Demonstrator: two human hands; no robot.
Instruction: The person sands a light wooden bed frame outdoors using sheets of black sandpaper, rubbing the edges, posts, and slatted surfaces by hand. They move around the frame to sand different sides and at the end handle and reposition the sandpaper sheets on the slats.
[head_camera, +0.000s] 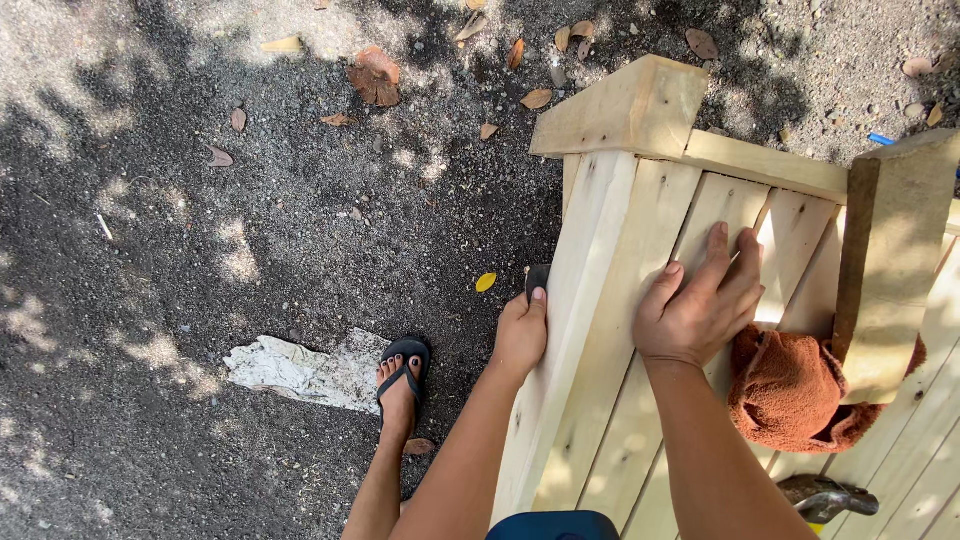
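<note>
Seen from above, a left hand (521, 335) pinches a small dark pad (537, 279) against the side edge of a pale slatted wooden structure (610, 300). The right hand (700, 305) lies flat, fingers spread, on the slats, beside a rust-orange towel (790, 390). A sandalled foot (400, 385) stands on dark gravel (200, 300).
</note>
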